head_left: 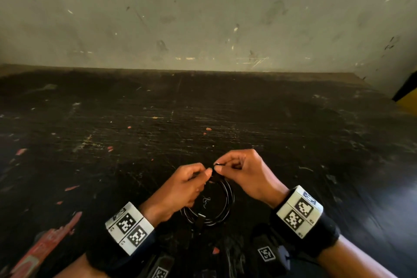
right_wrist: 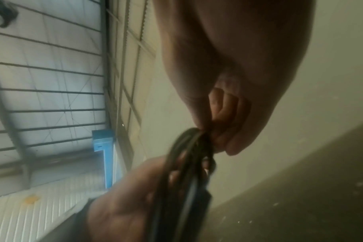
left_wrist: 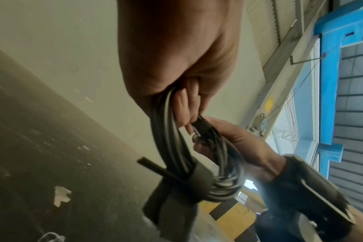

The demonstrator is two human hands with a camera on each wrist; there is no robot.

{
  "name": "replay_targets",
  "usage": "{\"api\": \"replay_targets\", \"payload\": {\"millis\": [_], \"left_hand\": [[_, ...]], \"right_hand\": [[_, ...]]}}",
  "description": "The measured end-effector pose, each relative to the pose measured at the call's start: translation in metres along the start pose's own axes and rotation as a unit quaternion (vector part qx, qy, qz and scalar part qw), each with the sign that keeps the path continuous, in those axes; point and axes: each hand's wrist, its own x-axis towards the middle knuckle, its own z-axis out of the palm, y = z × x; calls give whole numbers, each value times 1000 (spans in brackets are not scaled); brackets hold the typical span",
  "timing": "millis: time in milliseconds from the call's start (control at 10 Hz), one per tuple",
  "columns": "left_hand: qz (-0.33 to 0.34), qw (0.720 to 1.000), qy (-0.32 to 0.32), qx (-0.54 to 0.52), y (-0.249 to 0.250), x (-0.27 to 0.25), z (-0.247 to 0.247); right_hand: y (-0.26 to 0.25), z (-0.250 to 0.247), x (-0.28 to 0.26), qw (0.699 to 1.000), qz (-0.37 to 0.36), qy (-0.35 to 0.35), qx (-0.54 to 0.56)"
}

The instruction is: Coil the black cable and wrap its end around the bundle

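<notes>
The black cable (head_left: 228,201) is wound into a round coil of several loops and hangs between my two hands just above the dark table (head_left: 293,137). My left hand (head_left: 204,176) grips the top of the coil (left_wrist: 168,124), fingers curled round the loops. Close beside it, my right hand (head_left: 217,166) pinches the cable's end at the top of the bundle (right_wrist: 189,147). In the left wrist view a black plug (left_wrist: 150,165) sticks out at the coil's lower side, where a dark band crosses the loops. A second connector (left_wrist: 201,125) sits between my fingertips.
The table is black, scratched and flecked with red paint chips (head_left: 45,246) at the left front. A stained pale wall (head_left: 203,18) rises at its far edge. A yellow and black object (head_left: 406,97) stands past the right corner.
</notes>
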Motion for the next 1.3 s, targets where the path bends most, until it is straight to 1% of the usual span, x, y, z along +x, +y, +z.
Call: {"api": "replay_targets", "payload": {"millis": [100, 200, 300, 400, 500, 600, 700, 800, 900, 1000, 1100, 1200, 1300], "left_hand": [[-5, 1000, -22, 14, -3, 1, -3], [-15, 1000, -9, 2, -7, 3, -3], [-30, 997, 38, -58, -14, 5, -3], [-91, 989, 47, -103, -29, 2, -6], [-121, 979, 33, -160, -44, 1, -4], [-123, 972, 67, -187, -59, 12, 1], [-138, 977, 81, -138, -77, 29, 8], [-173, 977, 118, -40, -95, 43, 14], [-188, 972, 143, 13, -107, 54, 19], [-198, 965, 161, 62, -117, 61, 20], [-207, 958, 173, 100, -121, 63, 22], [-214, 954, 166, 132, -121, 63, 23], [-219, 947, 157, 173, -119, 57, 18]], "right_hand": [[3, 2, -3, 998, 37, -9, 45], [6, 3, -5, 993, 71, 8, 91], [11, -2, -5, 986, 103, 55, 121], [21, -10, -11, 967, 138, 96, 194], [35, -15, -18, 953, 174, 125, 216], [54, -17, -27, 943, 213, 143, 213], [79, -15, -35, 932, 263, 150, 201], [102, -11, -39, 923, 309, 148, 176], [118, -7, -38, 919, 340, 142, 141], [133, 1, -36, 920, 355, 138, 91], [145, 4, -36, 925, 361, 112, 36], [152, 5, -38, 931, 350, 98, 26], [147, 5, -38, 933, 342, 106, 24]]}}
